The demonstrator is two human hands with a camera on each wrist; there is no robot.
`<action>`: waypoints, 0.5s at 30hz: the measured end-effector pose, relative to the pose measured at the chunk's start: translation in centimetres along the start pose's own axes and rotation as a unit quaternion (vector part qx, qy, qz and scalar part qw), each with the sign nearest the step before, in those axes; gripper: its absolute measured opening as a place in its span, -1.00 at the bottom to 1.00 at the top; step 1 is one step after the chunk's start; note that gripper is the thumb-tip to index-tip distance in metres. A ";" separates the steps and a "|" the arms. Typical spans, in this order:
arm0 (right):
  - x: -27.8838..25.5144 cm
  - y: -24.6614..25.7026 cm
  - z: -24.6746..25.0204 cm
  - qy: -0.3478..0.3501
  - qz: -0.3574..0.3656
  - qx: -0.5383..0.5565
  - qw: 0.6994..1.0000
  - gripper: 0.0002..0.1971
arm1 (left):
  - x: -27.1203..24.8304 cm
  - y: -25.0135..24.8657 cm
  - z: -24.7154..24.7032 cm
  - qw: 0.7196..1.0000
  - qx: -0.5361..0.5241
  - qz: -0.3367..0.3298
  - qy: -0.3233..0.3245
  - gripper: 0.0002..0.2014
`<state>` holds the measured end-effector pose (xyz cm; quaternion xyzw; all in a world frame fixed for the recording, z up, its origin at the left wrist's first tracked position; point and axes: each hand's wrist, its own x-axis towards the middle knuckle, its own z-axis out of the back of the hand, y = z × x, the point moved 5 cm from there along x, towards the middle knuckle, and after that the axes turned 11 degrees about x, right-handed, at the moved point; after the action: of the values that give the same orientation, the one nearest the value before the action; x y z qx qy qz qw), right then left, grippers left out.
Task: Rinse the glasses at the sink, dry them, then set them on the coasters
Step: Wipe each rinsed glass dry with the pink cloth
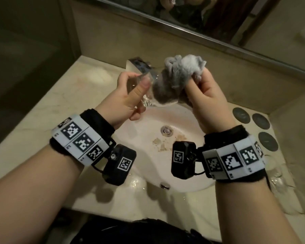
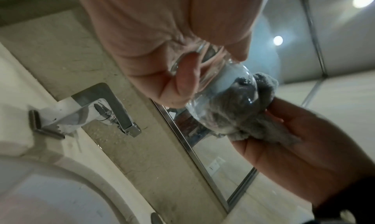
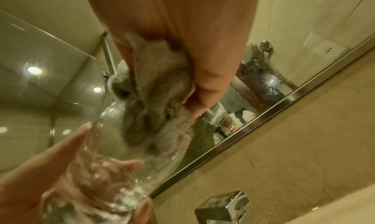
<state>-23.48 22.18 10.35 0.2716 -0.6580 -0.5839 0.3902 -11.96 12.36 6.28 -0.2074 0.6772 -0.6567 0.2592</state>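
Observation:
Above the sink basin (image 1: 144,141) my left hand (image 1: 130,95) grips a clear glass (image 1: 149,95) by its base, lying on its side with the mouth to the right. My right hand (image 1: 206,95) holds a grey cloth (image 1: 181,71) bunched up and stuffed into the glass's mouth. In the left wrist view the cloth (image 2: 239,108) fills the inside of the glass (image 2: 205,76). The right wrist view shows the cloth (image 3: 154,102) pinched in my fingers and pushed into the wet glass (image 3: 113,171). Three dark round coasters (image 1: 241,115) lie on the counter at the right.
A square chrome faucet (image 1: 139,65) stands behind the basin, under the mirror (image 1: 201,13). Other clear glasses (image 1: 278,178) sit on the counter at the right, near the coasters. The marble counter (image 1: 74,95) runs left of the basin to a wall.

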 end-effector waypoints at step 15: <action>-1.7 -0.6 -0.1 0.060 0.022 -0.066 0.996 -0.63 | 1.3 2.8 0.6 0.979 -0.089 0.178 0.040 -0.40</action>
<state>-22.52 23.40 9.43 0.2652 -0.5993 -0.5999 0.4590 -12.39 11.22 3.35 -0.0795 0.7690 -0.5448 0.3247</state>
